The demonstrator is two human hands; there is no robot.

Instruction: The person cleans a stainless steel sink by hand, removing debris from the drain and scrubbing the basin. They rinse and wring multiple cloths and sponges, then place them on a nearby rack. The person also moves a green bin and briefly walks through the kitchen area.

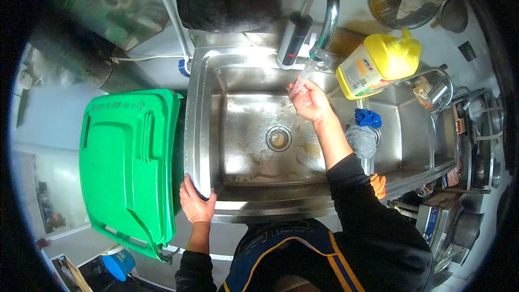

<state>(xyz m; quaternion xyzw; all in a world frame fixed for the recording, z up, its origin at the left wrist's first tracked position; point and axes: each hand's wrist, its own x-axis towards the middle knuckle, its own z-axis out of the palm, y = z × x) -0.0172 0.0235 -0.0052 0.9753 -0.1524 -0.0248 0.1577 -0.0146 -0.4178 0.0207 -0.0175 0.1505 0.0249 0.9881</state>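
Observation:
Under the running stream of a chrome gooseneck tap [330, 4], my right hand [310, 99] is turned palm up with its fingers loosely curled. Water falls onto the palm, and nothing solid shows in it. Below lies the wet stainless steel sink basin [251, 117], with brownish patches of liquid on its floor and a round drain [279, 138]. My left hand [197, 204] grips the rim at the sink's near left corner, thumb on the front side and fingers along the left edge. A dark strip shows between thumb and forefinger; I cannot tell what it is.
Left of the sink stands a lidded green wheelie bin [117, 150]. A yellow detergent jug [377, 65] sits at the back right. Blue cloth [368, 118] and grey cloth [361, 142] lie on the divider; orange cloth [378, 186] is nearer. A black bag [227, 0] is behind.

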